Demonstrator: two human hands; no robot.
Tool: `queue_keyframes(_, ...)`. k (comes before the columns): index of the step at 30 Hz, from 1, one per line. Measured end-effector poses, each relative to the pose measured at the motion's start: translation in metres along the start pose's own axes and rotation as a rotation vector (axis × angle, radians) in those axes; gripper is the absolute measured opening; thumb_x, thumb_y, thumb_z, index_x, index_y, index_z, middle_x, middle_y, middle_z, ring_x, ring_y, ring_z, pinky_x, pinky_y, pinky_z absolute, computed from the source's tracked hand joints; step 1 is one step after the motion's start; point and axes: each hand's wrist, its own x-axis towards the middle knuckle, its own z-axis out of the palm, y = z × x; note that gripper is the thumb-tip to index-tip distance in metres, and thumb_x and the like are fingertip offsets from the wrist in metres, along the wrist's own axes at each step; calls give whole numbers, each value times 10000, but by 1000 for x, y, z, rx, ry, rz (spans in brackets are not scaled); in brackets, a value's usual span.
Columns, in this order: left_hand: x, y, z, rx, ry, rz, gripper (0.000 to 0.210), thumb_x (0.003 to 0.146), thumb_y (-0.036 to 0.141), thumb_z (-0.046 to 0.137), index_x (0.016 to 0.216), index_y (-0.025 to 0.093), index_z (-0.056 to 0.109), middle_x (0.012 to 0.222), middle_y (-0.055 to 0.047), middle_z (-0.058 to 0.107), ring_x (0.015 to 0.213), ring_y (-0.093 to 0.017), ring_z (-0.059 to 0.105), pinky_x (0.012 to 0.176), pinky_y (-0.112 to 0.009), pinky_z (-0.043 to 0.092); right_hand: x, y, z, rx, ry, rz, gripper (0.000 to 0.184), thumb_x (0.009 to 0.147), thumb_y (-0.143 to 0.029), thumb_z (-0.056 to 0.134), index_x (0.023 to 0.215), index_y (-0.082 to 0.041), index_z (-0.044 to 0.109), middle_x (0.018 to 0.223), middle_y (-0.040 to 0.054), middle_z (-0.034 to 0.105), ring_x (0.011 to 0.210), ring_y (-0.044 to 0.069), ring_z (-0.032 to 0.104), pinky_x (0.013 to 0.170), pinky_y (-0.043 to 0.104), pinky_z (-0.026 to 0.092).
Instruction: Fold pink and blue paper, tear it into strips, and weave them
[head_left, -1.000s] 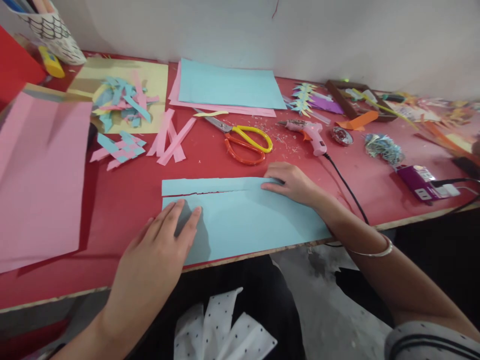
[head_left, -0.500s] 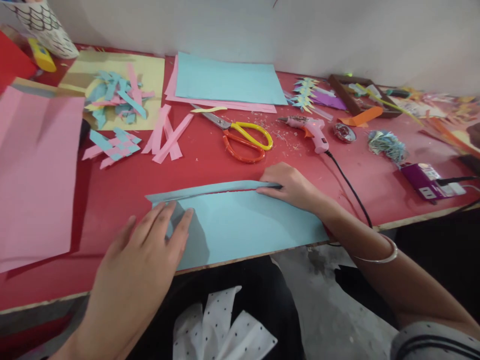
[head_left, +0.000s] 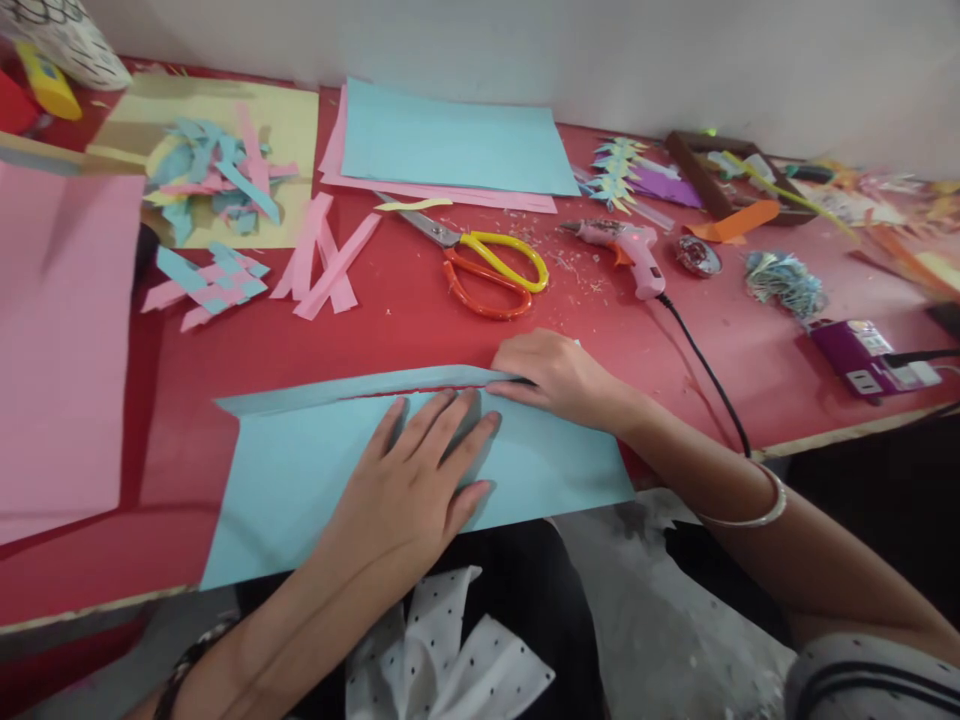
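Observation:
A light blue paper sheet (head_left: 292,480) lies at the table's front edge, its lower side reaching over that edge. Along its far side runs a narrow blue paper strip (head_left: 322,388), with a thin red gap between the two. My left hand (head_left: 420,475) rests flat on the sheet, fingers spread, just below the gap. At the right end of the gap, my right hand (head_left: 559,375) is closed on the strip, thumb and fingers pinching it. Whether strip and sheet are still joined under the right hand is hidden.
Beyond the sheet lie scissors (head_left: 480,270) and a pink glue gun (head_left: 622,248) with a black cord. Pink strips (head_left: 322,260), a woven paper piece (head_left: 214,280) and stacked paper (head_left: 450,140) lie behind. Pink paper (head_left: 60,350) is at left, a purple power block (head_left: 862,355) at right.
My left hand has moved right, from the sheet's left end to its middle, and lies flat. The sheet's left part now shows. My right hand has shifted slightly left, still on the strip.

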Motion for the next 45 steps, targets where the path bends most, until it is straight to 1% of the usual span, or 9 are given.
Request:
queue_keyframes(5,-1,0,-1,-34,-24,0,407,873,351,288,1236,242,437,1277,-70,479,1172,-228,405,986,-479,260,0,0,2,-35,13,0,377,894,-383,284,695,-158,513,633,10,479,589,111,411,592,235,304)
queue_keyframes(8,-1,0,0,-39,-22,-1,407,872,350,292,1240,245,431,1284,-70,473,1168,-232,411,979,-485,266,0,-1,2,-44,22,14,379,897,-375,276,688,-162,508,632,10,480,584,109,407,589,237,299)
queue_keyframes(14,-2,0,-1,-43,-20,-11,409,872,358,285,1236,245,436,1279,-71,479,1157,-234,426,976,-502,260,-4,3,-1,8,29,10,317,867,-383,368,712,-155,525,648,10,497,609,108,425,598,226,310)
queue_keyframes(19,0,0,-1,-38,-14,-8,413,872,360,280,1228,237,449,1264,-82,494,1152,-241,434,972,-513,263,-6,6,1,22,33,1,363,878,-400,334,677,-155,511,627,4,463,591,105,405,578,227,297)
queue_keyframes(23,-1,0,-1,-31,-6,-11,409,873,354,277,1219,237,459,1259,-85,498,1149,-241,439,970,-511,266,-5,4,2,13,51,11,382,883,-411,307,662,-160,492,615,-1,443,577,103,386,572,231,286)
queue_keyframes(27,-1,1,-2,-23,-10,-11,412,871,347,280,1231,233,446,1267,-88,489,1153,-246,434,972,-518,263,-4,4,1,12,49,20,366,893,-375,295,653,-164,474,614,-3,435,580,104,378,576,233,285)
queue_keyframes(34,-2,0,-2,-38,-11,-12,406,866,348,301,1229,238,447,1261,-87,496,1143,-245,442,964,-514,276,-6,9,0,88,36,13,280,848,-374,408,693,-158,494,650,-1,460,610,104,403,587,220,309)
queue_keyframes(40,-3,-1,-2,-40,-32,-17,407,866,342,303,1238,243,435,1289,-79,467,1175,-240,410,981,-520,249,-11,14,-3,110,43,9,319,860,-390,379,669,-156,483,631,-3,435,597,101,398,575,211,319)
queue_keyframes(45,-3,-1,-2,-31,-24,-9,404,864,337,310,1237,246,436,1276,-80,481,1163,-243,421,974,-512,264,-11,14,-3,121,35,27,341,868,-397,359,663,-156,486,628,1,439,596,101,408,581,212,326)
